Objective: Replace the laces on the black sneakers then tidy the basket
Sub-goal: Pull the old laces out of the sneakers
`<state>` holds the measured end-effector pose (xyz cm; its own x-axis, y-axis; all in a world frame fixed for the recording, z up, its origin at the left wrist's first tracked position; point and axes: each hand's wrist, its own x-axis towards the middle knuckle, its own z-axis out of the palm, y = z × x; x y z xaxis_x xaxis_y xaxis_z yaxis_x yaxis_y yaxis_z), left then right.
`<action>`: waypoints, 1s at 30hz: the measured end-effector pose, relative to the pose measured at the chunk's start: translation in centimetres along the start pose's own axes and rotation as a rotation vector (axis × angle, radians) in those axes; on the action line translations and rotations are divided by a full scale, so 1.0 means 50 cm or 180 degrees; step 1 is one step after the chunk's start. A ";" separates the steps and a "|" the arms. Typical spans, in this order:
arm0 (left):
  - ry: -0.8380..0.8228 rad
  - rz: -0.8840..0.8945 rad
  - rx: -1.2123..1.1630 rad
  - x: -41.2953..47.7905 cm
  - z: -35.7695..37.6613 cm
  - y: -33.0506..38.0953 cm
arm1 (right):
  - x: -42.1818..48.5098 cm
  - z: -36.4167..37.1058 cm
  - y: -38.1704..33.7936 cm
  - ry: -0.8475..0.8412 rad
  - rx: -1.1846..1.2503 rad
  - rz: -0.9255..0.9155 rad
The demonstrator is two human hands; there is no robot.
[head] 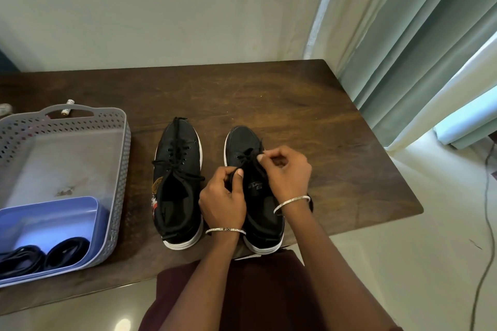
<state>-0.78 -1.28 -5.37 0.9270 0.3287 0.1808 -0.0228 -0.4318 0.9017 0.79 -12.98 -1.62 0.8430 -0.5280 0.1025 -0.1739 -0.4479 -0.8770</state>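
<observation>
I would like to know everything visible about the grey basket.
The grey basket looks like plastic: rectangular, perforated walls, solid floor with a small stain, a cut-out handle in its far rim. It stands upright on the wooden table, left of the sneakers, partly out of frame. In its near end sits a blue tub holding dark coiled laces. Nothing else touches it.

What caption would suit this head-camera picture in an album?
Left hand and right hand pinch the black lace of the right-hand sneaker; the left-hand sneaker and a grey basket stand alongside.
</observation>
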 end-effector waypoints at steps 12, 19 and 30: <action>0.0002 0.0007 0.0003 0.000 0.001 0.001 | 0.008 -0.021 0.043 -0.0018 0.0041 0.0707; -0.0033 -0.0011 0.0010 0.001 -0.001 0.002 | -0.008 0.004 -0.016 -0.0919 -0.1784 -0.1214; -0.0062 -0.0043 0.0033 0.002 0.000 -0.001 | 0.016 0.002 -0.005 -0.0364 -0.0486 -0.0964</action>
<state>-0.68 -1.21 -5.40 0.9343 0.3181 0.1610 -0.0065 -0.4363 0.8998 1.54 -13.21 -1.39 0.9180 -0.2744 0.2863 0.0259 -0.6790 -0.7337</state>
